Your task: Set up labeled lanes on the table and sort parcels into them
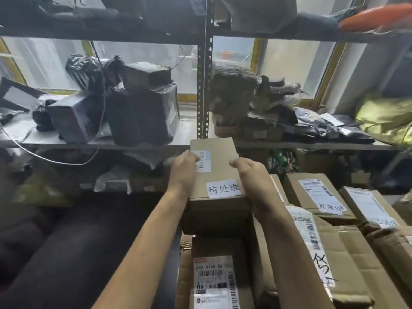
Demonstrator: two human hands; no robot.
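Gripping a brown cardboard parcel (pixel 220 157) with a white "待处理" slip (pixel 224 188) by its sides, my left hand (pixel 185 170) and right hand (pixel 252 177) hold it over the leftmost label-bearing brown carton (pixel 223 248). Sorting appears under way. Next, I judge, it needs setting down squarely in its lane.

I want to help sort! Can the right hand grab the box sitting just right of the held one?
Probably not yet: both the right hand and left hand grip the held box. The neighbouring box lies close, nothing between.
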